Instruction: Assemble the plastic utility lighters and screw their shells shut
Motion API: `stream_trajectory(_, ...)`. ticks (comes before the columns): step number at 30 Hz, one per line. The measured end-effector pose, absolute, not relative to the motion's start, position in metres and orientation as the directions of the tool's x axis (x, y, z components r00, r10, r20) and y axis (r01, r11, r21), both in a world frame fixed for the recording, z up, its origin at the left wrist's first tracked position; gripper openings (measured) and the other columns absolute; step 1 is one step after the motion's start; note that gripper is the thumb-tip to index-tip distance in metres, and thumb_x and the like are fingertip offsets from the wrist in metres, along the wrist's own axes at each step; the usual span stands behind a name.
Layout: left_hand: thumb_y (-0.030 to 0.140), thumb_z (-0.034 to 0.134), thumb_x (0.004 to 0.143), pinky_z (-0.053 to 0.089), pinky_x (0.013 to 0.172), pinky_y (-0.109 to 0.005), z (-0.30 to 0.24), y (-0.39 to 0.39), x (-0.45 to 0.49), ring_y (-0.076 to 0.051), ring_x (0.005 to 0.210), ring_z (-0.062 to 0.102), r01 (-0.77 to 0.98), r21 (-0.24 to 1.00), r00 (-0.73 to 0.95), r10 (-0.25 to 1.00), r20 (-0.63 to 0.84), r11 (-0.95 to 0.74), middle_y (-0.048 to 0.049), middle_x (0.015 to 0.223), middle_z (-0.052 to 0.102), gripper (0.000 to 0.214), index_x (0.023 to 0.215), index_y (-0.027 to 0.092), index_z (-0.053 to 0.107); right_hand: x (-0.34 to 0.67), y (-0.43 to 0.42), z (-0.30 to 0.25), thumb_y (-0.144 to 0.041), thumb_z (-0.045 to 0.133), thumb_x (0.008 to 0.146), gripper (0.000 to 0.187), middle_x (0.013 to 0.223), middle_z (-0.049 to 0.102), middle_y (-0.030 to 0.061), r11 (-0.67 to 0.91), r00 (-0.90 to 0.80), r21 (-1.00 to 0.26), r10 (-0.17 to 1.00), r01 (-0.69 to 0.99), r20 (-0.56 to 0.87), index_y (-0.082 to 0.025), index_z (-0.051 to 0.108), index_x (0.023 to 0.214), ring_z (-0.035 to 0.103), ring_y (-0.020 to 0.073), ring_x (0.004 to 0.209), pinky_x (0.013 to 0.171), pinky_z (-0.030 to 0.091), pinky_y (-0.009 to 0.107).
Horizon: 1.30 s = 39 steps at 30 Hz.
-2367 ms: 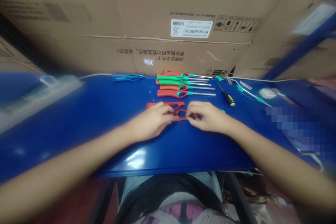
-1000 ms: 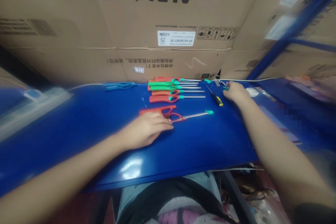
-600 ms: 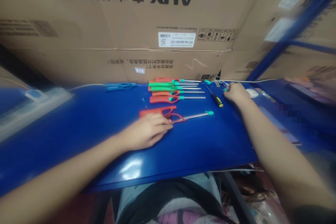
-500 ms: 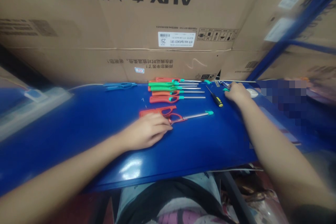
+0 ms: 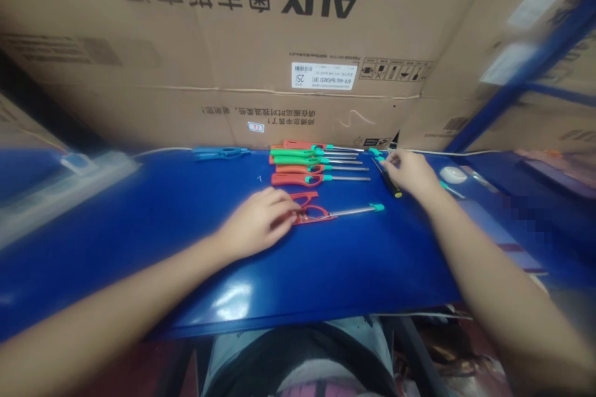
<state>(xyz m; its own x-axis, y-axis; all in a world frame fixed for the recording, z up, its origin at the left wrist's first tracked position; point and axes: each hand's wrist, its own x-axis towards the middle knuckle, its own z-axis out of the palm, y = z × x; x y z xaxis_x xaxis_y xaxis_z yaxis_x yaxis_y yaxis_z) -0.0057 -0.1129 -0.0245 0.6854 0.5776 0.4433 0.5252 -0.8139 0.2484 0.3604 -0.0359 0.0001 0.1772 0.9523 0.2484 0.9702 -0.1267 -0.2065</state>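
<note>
My left hand curls over the handle of a red gas lighter, whose casing is opened. A separate red casing half lies alongside, and a metal tube runs right to a teal tip. My right hand is closed in a pinch at the back right, over small teal pieces; what its fingertips hold cannot be made out. Just under that hand lies a screwdriver with a black and yellow handle. Several red, orange and green gas lighters lie in a row behind the opened one.
Blue pliers rest at the back left of the blue table. A large cardboard box walls off the back. To the right are a white round object and a flat purple item. A power strip lies left.
My right hand has moved left, from near the white round object to above the screwdriver. My left hand stays on the opened lighter. The view has shifted slightly.
</note>
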Motion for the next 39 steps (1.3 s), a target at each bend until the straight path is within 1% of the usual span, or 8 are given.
stream_trajectory(2, 0.026, 0.053, 0.100, 0.051, 0.090, -0.039, -0.024, -0.113, -0.005, -0.023, 0.103, 0.061, 0.532, 0.252, 0.692, 0.587, 0.421, -0.808, -0.0100, 0.115, 0.069, 0.026, 0.118, 0.019, 0.069, 0.339, -0.046, -0.001, -0.031, 0.063, 0.088, 0.013, 0.080, 0.073, 0.0075, 0.085, 0.010, -0.304, 0.954, 0.949, 0.299, -0.019, 0.068, 0.086, 0.066, 0.0218, 0.072, 0.066, 0.045, 0.030)
stream_trajectory(4, 0.028, 0.053, 0.100, 0.050, 0.092, -0.040, -0.024, -0.114, -0.005, -0.023, 0.105, 0.061, 0.544, 0.257, 0.693, 0.601, 0.398, -0.799, -0.0099, 0.117, 0.068, 0.027, 0.121, 0.019, 0.068, 0.319, -0.057, -0.004, -0.033, 0.063, 0.089, 0.015, 0.074, 0.071, 0.0049, 0.279, -0.172, -0.350, 0.936, 0.894, 0.307, -0.019, 0.067, 0.085, 0.062, 0.0184, 0.064, 0.061, 0.043, 0.028)
stream_trajectory(8, 0.032, 0.053, 0.101, 0.050, 0.093, -0.041, -0.023, -0.114, -0.005, -0.024, 0.108, 0.061, 0.568, 0.256, 0.688, 0.622, 0.375, -0.782, -0.0092, 0.120, 0.068, 0.029, 0.125, 0.021, 0.066, 0.294, -0.074, -0.009, -0.036, 0.060, 0.094, 0.019, 0.077, 0.069, 0.0029, 0.565, -0.515, -0.308, 0.825, 0.765, 0.234, -0.020, 0.066, 0.086, 0.058, 0.0154, 0.064, 0.062, 0.040, 0.026)
stream_trajectory(10, 0.033, 0.053, 0.101, 0.050, 0.093, -0.041, -0.024, -0.114, -0.005, -0.024, 0.108, 0.061, 0.570, 0.253, 0.690, 0.622, 0.370, -0.782, -0.0090, 0.120, 0.068, 0.030, 0.125, 0.022, 0.066, 0.290, -0.078, -0.010, -0.035, 0.060, 0.095, 0.019, 0.079, 0.068, 0.0028, 0.640, -0.610, -0.313, 0.767, 0.702, 0.201, -0.020, 0.065, 0.085, 0.057, 0.0147, 0.067, 0.064, 0.040, 0.026)
stream_trajectory(23, 0.032, 0.055, 0.101, 0.049, 0.092, -0.039, -0.025, -0.112, -0.005, -0.023, 0.107, 0.063, 0.547, 0.250, 0.723, 0.601, 0.339, -0.799, -0.0083, 0.118, 0.071, 0.027, 0.122, 0.022, 0.068, 0.297, -0.073, -0.015, -0.030, 0.059, 0.095, 0.016, 0.083, 0.067, 0.0041, 0.679, -0.652, -0.312, 0.731, 0.665, 0.201, -0.018, 0.064, 0.086, 0.058, 0.0158, 0.072, 0.068, 0.043, 0.028)
stream_trajectory(29, 0.031, 0.055, 0.101, 0.048, 0.092, -0.039, -0.026, -0.111, -0.006, -0.023, 0.107, 0.063, 0.544, 0.254, 0.728, 0.600, 0.332, -0.800, -0.0090, 0.118, 0.071, 0.027, 0.124, 0.021, 0.067, 0.290, -0.080, -0.012, -0.030, 0.059, 0.096, 0.016, 0.082, 0.067, 0.0033, 0.701, -0.656, -0.401, 0.706, 0.590, 0.268, -0.018, 0.065, 0.087, 0.056, 0.0136, 0.067, 0.065, 0.044, 0.027)
stream_trajectory(32, 0.030, 0.055, 0.101, 0.048, 0.092, -0.039, -0.027, -0.111, -0.006, -0.023, 0.107, 0.062, 0.538, 0.261, 0.730, 0.598, 0.331, -0.802, -0.0088, 0.118, 0.071, 0.026, 0.122, 0.021, 0.067, 0.285, -0.084, -0.012, -0.029, 0.060, 0.096, 0.014, 0.083, 0.067, 0.0028, 0.694, -0.660, -0.437, 0.706, 0.573, 0.255, -0.019, 0.065, 0.088, 0.057, 0.0136, 0.069, 0.066, 0.045, 0.026)
stream_trajectory(39, 0.029, 0.056, 0.100, 0.046, 0.091, -0.038, -0.027, -0.112, -0.006, -0.023, 0.106, 0.062, 0.518, 0.275, 0.738, 0.586, 0.334, -0.810, -0.0080, 0.117, 0.071, 0.024, 0.120, 0.020, 0.067, 0.277, -0.093, -0.014, -0.026, 0.055, 0.098, 0.011, 0.094, 0.068, 0.0039, 0.751, -0.744, -0.401, 0.634, 0.525, 0.213, -0.021, 0.065, 0.095, 0.062, 0.0171, 0.084, 0.076, 0.048, 0.030)
